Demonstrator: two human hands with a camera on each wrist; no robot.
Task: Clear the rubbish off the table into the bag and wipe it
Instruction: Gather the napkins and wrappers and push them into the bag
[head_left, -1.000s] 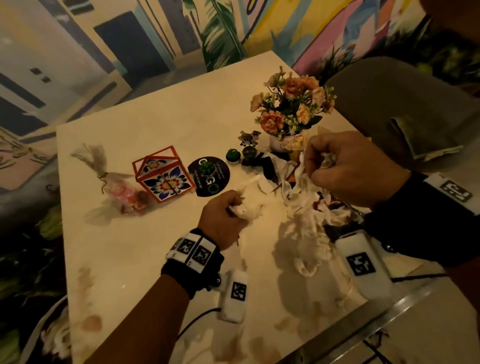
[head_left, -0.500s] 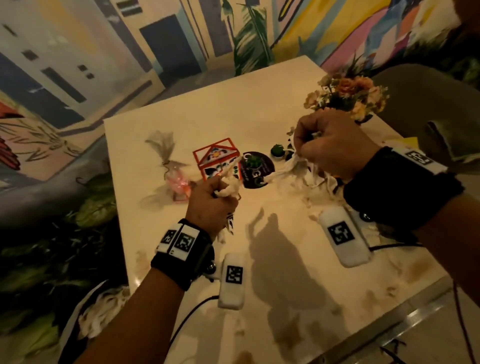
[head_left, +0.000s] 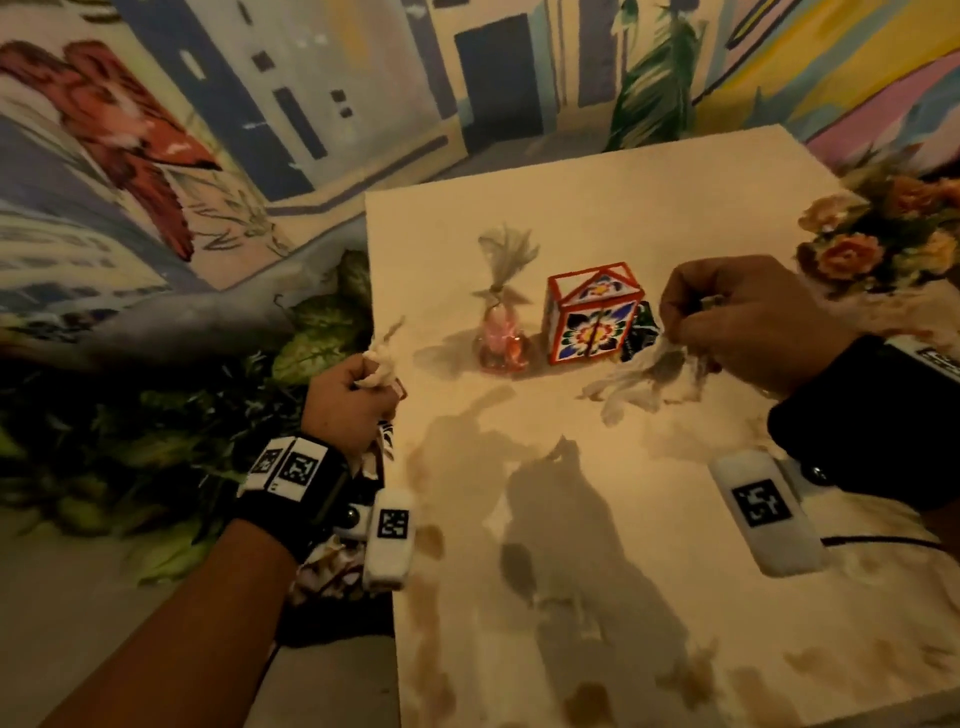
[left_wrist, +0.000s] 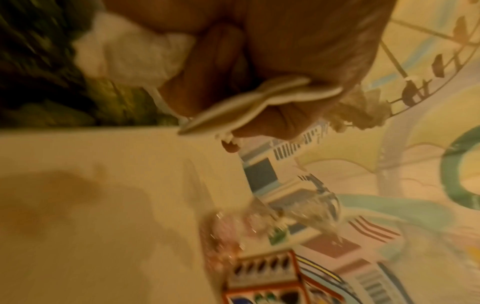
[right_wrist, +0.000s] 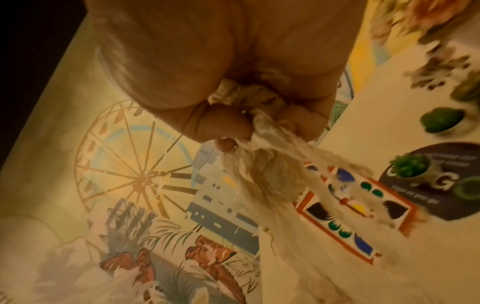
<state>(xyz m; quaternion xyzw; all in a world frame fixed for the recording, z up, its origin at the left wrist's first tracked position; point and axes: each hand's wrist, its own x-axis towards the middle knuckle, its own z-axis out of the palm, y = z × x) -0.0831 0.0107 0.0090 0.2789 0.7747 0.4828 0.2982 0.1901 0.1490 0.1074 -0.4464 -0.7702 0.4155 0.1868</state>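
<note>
Pale tabletop (head_left: 597, 218), stained near me.
I see a painted box (head_left: 592, 319), cellophane pouch (head_left: 498, 332), flowers (head_left: 878, 234), possibly a dark coaster (right_wrist: 439, 181).

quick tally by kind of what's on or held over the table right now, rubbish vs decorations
Rubbish bunches held in hands: 2 (crumpled tissue in left hand; shredded tissue in right hand)
Patterned boxes: 1
Cellophane gift pouches: 1
Flower arrangements: 1
Black round cards: 1
Total: 6

Painted box (head_left: 592, 317), flowers (head_left: 878, 234), perhaps sweets (head_left: 501, 338).
</note>
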